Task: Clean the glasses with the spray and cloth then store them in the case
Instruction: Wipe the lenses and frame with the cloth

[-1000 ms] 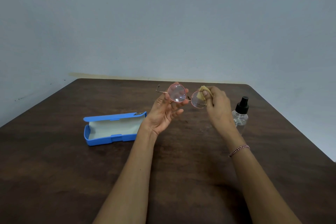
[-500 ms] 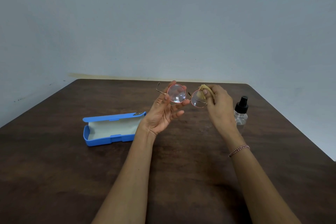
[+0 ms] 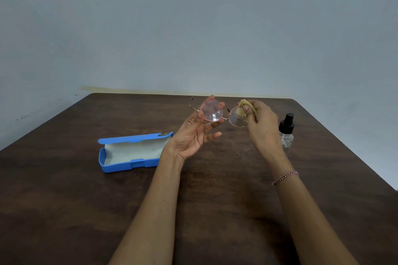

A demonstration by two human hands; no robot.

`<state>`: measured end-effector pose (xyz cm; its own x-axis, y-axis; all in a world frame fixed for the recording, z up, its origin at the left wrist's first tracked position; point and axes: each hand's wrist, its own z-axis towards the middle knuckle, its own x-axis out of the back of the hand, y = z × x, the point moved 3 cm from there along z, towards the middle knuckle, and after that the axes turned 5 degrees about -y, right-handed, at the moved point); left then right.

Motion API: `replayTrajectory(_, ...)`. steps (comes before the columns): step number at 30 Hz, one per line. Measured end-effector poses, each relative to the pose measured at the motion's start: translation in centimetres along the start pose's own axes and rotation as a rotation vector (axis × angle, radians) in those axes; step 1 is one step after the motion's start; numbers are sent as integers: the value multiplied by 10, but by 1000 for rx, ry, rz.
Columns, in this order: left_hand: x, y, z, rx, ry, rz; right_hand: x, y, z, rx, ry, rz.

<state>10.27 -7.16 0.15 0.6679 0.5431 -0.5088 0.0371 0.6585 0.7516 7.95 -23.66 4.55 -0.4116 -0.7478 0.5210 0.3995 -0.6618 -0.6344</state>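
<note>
While the pink-rimmed glasses [image 3: 212, 111] hang in mid-air above the far half of the table [image 3: 64, 200], a person's left hand [image 3: 193, 133] pinches the rim of one round lens between thumb and fingers [image 3: 215, 135], the lower ones spread loose. The right hand [image 3: 262, 122] squeezes a folded yellow cloth [image 3: 244, 105] around the other lens. The hold looks thin: with only one rim gripped, a hard rub from the cloth side could twist the slim metal bridge or lever the frame out of the pinch and drop it on the wood. Fingertips close behind the held lens may well smear it afresh. The spray bottle [image 3: 286, 133] stands just beside the right wrist, near the table's right edge, where a drawn-back arm could tip it. The blue case [image 3: 131, 150] lies open toward the left edge, well apart.
</note>
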Motion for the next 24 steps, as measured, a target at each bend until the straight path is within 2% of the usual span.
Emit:
replayTrajectory(11, -4, 3, 0, -65, -28, -68, -1, -1, -1, -13, -61, 46)
replayTrajectory(15, -6, 3, -1, -80, -28, -87, 3, -4, -2, 9, 42, 45)
replayTrajectory(20, -8, 2, 0, -99, 16, -87, 9, -18, -8, 136, 273, 105)
replayTrajectory(24, -10, -1, 2, -109, 30, -59, -5, -33, -19, 314, 213, 47)
